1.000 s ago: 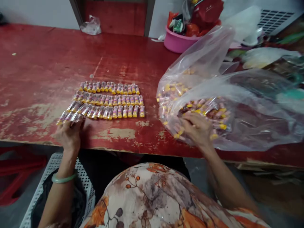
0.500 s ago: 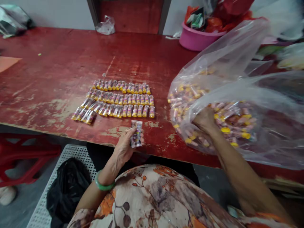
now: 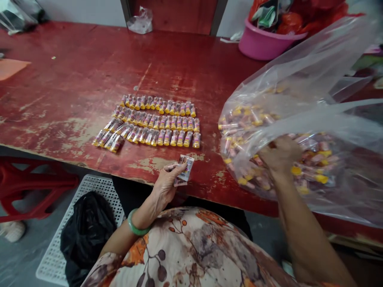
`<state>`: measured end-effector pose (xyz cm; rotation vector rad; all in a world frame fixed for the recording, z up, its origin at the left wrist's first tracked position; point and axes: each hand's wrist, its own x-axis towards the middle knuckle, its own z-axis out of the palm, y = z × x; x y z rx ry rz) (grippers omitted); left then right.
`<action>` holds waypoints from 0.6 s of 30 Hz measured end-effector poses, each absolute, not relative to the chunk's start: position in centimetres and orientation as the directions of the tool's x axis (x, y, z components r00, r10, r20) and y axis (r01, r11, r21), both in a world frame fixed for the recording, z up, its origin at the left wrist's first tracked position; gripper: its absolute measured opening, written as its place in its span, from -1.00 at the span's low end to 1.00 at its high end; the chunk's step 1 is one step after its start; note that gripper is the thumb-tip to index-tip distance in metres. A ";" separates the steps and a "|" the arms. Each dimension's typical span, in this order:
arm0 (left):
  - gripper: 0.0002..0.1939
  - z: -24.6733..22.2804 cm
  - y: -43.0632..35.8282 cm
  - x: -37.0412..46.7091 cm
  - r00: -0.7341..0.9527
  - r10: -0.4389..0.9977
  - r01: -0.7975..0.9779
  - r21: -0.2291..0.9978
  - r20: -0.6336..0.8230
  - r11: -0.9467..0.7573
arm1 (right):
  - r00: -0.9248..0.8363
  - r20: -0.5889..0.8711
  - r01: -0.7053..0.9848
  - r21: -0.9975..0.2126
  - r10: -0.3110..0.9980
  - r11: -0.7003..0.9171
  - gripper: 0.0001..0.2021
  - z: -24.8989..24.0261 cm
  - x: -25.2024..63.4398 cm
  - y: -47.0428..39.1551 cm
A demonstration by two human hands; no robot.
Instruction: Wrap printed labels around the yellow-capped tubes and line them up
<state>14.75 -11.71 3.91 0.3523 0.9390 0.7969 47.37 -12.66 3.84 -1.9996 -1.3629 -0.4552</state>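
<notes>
Left hand (image 3: 167, 181) pinches small flat printed cards (image 3: 184, 166), glossy; right hand (image 3: 279, 155) half-curled in clear crinkled plastic bag (image 3: 317, 115) of yellow-capped tubes (image 3: 257, 115), grip unclear; similar cylinders (image 3: 161, 123) rowed on scuffed red table (image 3: 89, 79).

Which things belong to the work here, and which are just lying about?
In use, it seems:
left hand holding printed cards
right hand at clear bag
small tubes

Apparently just lying about:
pink tub
black bag
red stool
crumpled bag
</notes>
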 end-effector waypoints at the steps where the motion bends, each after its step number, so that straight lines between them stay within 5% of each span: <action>1: -0.69 3.8 -11.6 14.8 0.336 0.743 -0.456 0.590 -0.580 0.667 | 0.494 0.645 0.862 -0.449 0.582 -0.234 -0.83 4.5 46.5 -14.2; 3: -0.70 3.6 -11.6 15.2 0.337 0.750 -0.463 0.593 -0.569 0.658 | 0.769 0.518 0.595 -0.794 0.376 -0.125 -0.88 5.8 43.6 -17.1; 5: -0.69 3.8 -11.8 15.8 0.352 0.757 -0.470 0.596 -0.550 0.651 | 0.771 0.201 0.300 -0.952 0.605 -0.067 -0.86 6.9 39.4 -19.0; 8: -0.69 4.3 -12.4 16.5 0.397 0.750 -0.469 0.585 -0.530 0.662 | 0.342 -0.160 0.191 -0.953 0.926 -0.235 -0.82 7.6 33.3 -18.9; 18: -0.60 4.8 -12.5 14.4 0.508 0.732 -0.405 0.625 -0.454 0.668 | -0.106 -0.289 0.282 -0.926 0.951 -0.250 -0.83 7.3 32.3 -13.2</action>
